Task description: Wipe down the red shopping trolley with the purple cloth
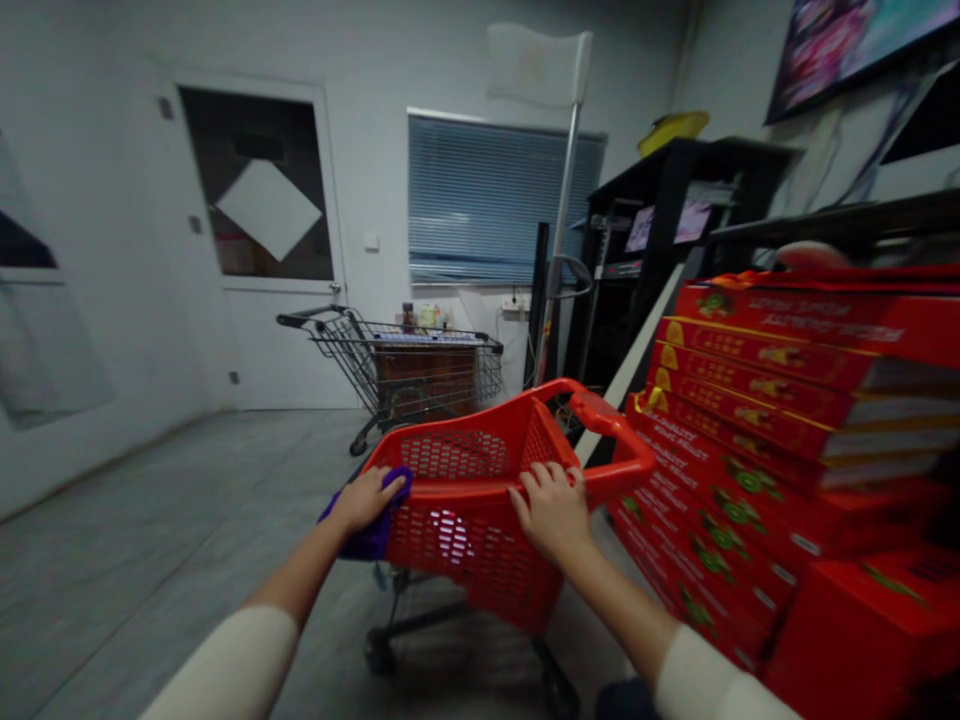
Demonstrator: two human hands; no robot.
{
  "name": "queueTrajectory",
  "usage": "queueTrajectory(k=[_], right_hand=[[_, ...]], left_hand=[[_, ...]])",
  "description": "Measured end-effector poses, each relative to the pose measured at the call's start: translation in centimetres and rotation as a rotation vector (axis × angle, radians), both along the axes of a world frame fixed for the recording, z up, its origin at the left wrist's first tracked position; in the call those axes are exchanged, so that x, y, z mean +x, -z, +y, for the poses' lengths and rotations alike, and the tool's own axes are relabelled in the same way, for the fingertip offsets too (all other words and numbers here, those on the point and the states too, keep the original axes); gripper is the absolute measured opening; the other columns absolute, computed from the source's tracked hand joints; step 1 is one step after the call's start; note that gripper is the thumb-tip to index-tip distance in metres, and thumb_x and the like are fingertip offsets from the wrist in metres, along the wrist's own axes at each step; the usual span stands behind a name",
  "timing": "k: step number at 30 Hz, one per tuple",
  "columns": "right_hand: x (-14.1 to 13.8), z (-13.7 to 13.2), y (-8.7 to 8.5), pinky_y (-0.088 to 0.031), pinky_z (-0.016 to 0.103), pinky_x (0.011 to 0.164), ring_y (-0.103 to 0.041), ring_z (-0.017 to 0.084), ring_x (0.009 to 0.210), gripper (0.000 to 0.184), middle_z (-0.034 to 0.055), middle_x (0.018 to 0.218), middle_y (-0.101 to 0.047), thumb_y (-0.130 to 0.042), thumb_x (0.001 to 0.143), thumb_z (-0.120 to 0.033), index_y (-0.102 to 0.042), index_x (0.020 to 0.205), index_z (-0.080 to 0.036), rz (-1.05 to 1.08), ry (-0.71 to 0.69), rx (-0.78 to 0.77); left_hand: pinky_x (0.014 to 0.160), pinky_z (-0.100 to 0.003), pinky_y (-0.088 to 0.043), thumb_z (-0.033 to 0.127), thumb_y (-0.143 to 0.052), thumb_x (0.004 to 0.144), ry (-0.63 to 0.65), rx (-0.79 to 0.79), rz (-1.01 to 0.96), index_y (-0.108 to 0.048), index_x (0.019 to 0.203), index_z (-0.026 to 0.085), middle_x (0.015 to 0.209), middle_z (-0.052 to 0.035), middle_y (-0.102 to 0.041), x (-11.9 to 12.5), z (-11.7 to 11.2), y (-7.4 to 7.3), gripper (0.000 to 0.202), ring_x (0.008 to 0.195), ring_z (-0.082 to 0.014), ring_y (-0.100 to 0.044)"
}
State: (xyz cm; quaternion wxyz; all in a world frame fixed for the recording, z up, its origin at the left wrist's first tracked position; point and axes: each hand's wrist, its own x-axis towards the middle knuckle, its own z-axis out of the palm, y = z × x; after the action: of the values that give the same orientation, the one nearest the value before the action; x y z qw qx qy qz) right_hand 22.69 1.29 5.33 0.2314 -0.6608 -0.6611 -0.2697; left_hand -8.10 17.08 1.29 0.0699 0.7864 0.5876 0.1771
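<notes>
And here we were in a white-walled storeroom (pixel 112 300) with a grey tiled floor (pixel 150 520)! Straight ahead stood a white door (pixel 277 345), its dark glass panel carrying a white diamond of paper, and just right of it a window with slate-blue venetian blinds (pixel 502 200). Over on the right, a black shelving rack (pixel 667 210) rose up with a yellow object (pixel 673 130) on top, beneath a wall screen (pixel 862 45). Towering beside the action, a stack of red printed cartons (pixel 765 400) leaned in close, almost touching the front of the cart!

Down the middle, a wire shopping cart (pixel 337 340) stood well apart by the far wall, loaded with a brown box. Nearer, a metal pole (pixel 559 260) carried a white flag-shaped sign (pixel 536 65).

Front and centre was the red plastic shopping cart (pixel 480 530), right there between the person's two arms on its dark wheeled frame (pixel 390 640). The left hand (pixel 365 500) had its fingers closed around a purple cloth (pixel 367 540), pressing it over the cart's left rim. The right hand (pixel 551 510) gripped the right rim, fingers curled over the top edge. Cream sleeves (pixel 225 670) ended at both forearms!
</notes>
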Motion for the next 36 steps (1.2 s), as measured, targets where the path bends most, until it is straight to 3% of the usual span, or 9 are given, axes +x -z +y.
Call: queueTrajectory(k=[5, 7, 10, 12, 16, 22, 25, 32, 36], right_hand=[[-4.3, 1.9, -0.7, -0.028, 0.042, 0.099, -0.044, 0.028, 0.127, 0.038, 0.0106, 0.142, -0.053, -0.04, 0.098, -0.042, -0.066, 0.116, -0.02, 0.011, -0.082, -0.117], [-6.0, 2.2, -0.2, -0.03, 0.039, 0.096, -0.047, 0.025, 0.125, 0.037, 0.0083, 0.137, -0.058, -0.038, 0.099, -0.039, -0.064, 0.12, -0.023, 0.014, -0.152, -0.179], [-7.5, 1.4, 1.0, -0.031, 0.039, 0.088, -0.058, 0.024, 0.107, 0.037, 0.0098, 0.112, -0.07, -0.034, 0.101, -0.033, -0.068, 0.111, -0.022, 0.024, -0.136, -0.282], [-7.6, 0.7, 1.5, -0.03, 0.039, 0.085, -0.06, 0.024, 0.098, 0.04, 0.0112, 0.101, -0.072, -0.032, 0.1, -0.03, -0.07, 0.101, -0.019, 0.019, -0.102, -0.301], [-6.8, -0.4, 1.5, -0.028, 0.039, 0.083, -0.059, 0.023, 0.095, 0.04, 0.0122, 0.1, -0.071, -0.032, 0.1, -0.026, -0.071, 0.097, -0.017, -0.023, -0.102, -0.287], [-5.8, -0.9, 1.2, -0.028, 0.038, 0.083, -0.058, 0.022, 0.096, 0.035, 0.0103, 0.099, -0.071, -0.037, 0.098, -0.026, -0.071, 0.093, -0.018, -0.049, -0.105, -0.288], [-5.5, -1.0, 1.4, -0.029, 0.038, 0.083, -0.057, 0.022, 0.097, 0.035, 0.0095, 0.097, -0.072, -0.039, 0.097, -0.025, -0.072, 0.089, -0.019, -0.073, -0.13, -0.28], [-6.0, -0.5, 1.6, -0.029, 0.037, 0.083, -0.058, 0.021, 0.095, 0.037, 0.0079, 0.093, -0.073, -0.038, 0.097, -0.025, -0.072, 0.084, -0.018, -0.065, -0.158, -0.247], [-7.1, 0.4, 1.7, -0.029, 0.036, 0.081, -0.059, 0.021, 0.092, 0.036, 0.0102, 0.091, -0.073, -0.039, 0.097, -0.024, -0.072, 0.085, -0.016, -0.041, -0.153, -0.266]], left_hand=[[0.092, -0.033, -0.044, 0.055, -0.031, 0.095, 0.001, -0.014, 0.049, -0.063, 0.107, 0.021, 0.112, -0.0104, -0.067, 1.1, -3.3, -0.4, 0.049, 0.105, -0.0225, -0.063], [0.091, -0.034, -0.045, 0.055, -0.031, 0.095, -0.041, -0.006, 0.076, -0.063, 0.107, 0.02, 0.113, -0.0117, -0.066, 1.8, -5.0, -0.5, 0.049, 0.105, -0.0238, -0.063], [0.089, -0.036, -0.046, 0.054, -0.03, 0.096, -0.105, 0.018, 0.102, -0.062, 0.11, 0.018, 0.112, -0.013, -0.065, 3.1, -7.7, -0.5, 0.05, 0.106, -0.0259, -0.062], [0.087, -0.037, -0.046, 0.053, -0.031, 0.095, -0.161, 0.035, 0.117, -0.062, 0.112, 0.018, 0.113, -0.0133, -0.064, 4.2, -9.2, -0.7, 0.05, 0.106, -0.0271, -0.062], [0.088, -0.041, -0.045, 0.051, -0.036, 0.094, -0.261, 0.057, 0.143, -0.064, 0.115, 0.016, 0.117, -0.0158, -0.063, 6.8, -11.1, -1.3, 0.049, 0.108, -0.0304, -0.06], [0.088, -0.043, -0.045, 0.051, -0.037, 0.093, -0.178, 0.107, 0.122, -0.064, 0.115, 0.016, 0.117, -0.0174, -0.063, 10.2, -11.6, -1.4, 0.049, 0.107, -0.0316, -0.061], [0.087, -0.043, -0.046, 0.052, -0.035, 0.093, -0.104, 0.054, 0.12, -0.065, 0.112, 0.017, 0.115, -0.0164, -0.066, 9.5, -10.6, -1.4, 0.05, 0.105, -0.0312, -0.063], [0.089, -0.033, -0.047, 0.051, -0.034, 0.093, 0.006, -0.111, 0.023, -0.066, 0.107, 0.018, 0.115, -0.0134, -0.068, 3.2, -7.4, -1.0, 0.048, 0.105, -0.0237, -0.065], [0.09, -0.033, -0.047, 0.051, -0.034, 0.093, -0.047, -0.13, 0.066, -0.066, 0.107, 0.018, 0.116, -0.014, -0.068, 2.3, -7.0, -1.2, 0.049, 0.107, -0.0249, -0.065]])
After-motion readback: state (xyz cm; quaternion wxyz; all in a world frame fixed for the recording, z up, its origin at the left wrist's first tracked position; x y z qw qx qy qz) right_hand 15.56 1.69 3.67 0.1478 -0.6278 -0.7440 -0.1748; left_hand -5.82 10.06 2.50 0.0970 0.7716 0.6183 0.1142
